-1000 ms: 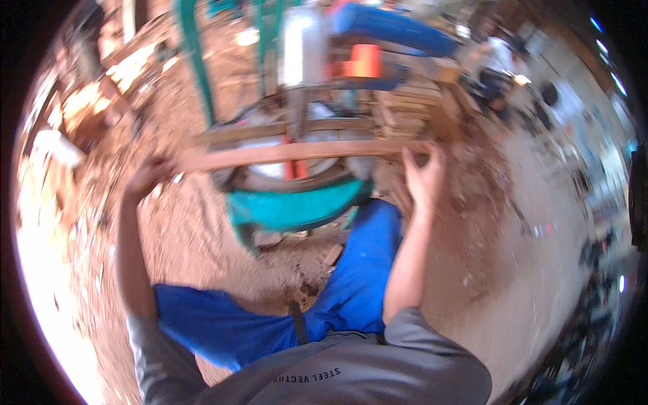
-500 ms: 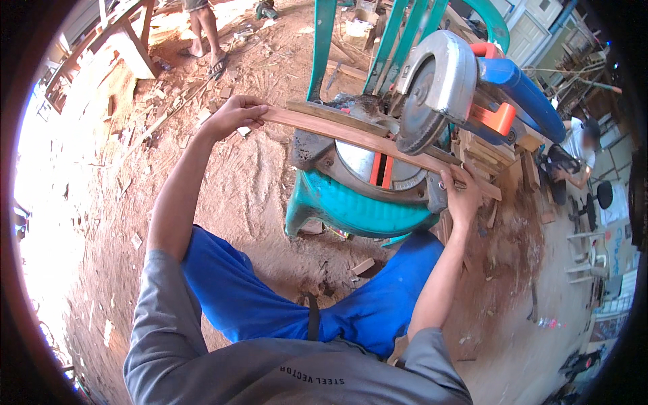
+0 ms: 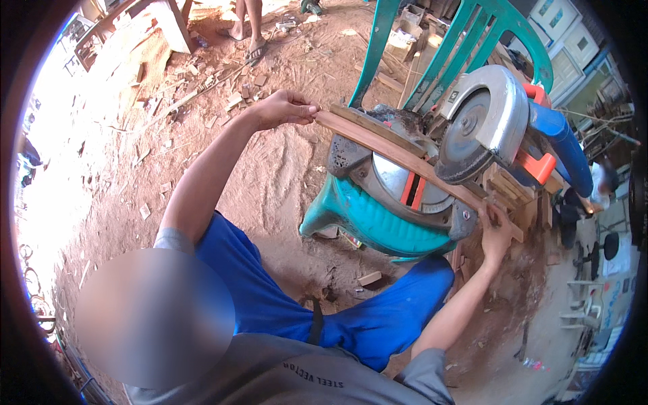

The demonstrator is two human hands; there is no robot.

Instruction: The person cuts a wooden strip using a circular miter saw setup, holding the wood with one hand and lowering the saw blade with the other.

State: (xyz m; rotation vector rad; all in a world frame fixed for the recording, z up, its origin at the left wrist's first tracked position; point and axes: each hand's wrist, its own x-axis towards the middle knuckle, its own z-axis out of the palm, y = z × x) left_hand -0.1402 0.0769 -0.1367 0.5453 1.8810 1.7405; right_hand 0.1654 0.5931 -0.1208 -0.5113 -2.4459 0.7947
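A long reddish wooden strip [image 3: 374, 142] lies across a miter saw [image 3: 480, 125] with a grey guard, blue handle and orange trigger housing. My left hand [image 3: 283, 108] pinches the strip's left end. My right hand [image 3: 495, 233] grips it near the right end, right of the blade. A weathered wooden piece [image 3: 358, 120] runs behind the strip along the fence. The raised blade is over the right part of the strip. The saw's round base [image 3: 389, 175] with its orange slot rests on a teal plastic chair [image 3: 375, 221].
Another person's sandaled feet [image 3: 254, 48] stand at the back on dirt strewn with wood scraps [image 3: 202, 74]. A seated person [image 3: 601, 187], partly blurred, is far right. Stacked wood pieces [image 3: 509, 185] lie beside the saw. A wooden frame [image 3: 179, 30] stands at back left.
The view has turned from the blurred earlier frame, so saw and strip now appear further right and more slanted. Both hands stay on the strip; relative to the saw they look little changed.
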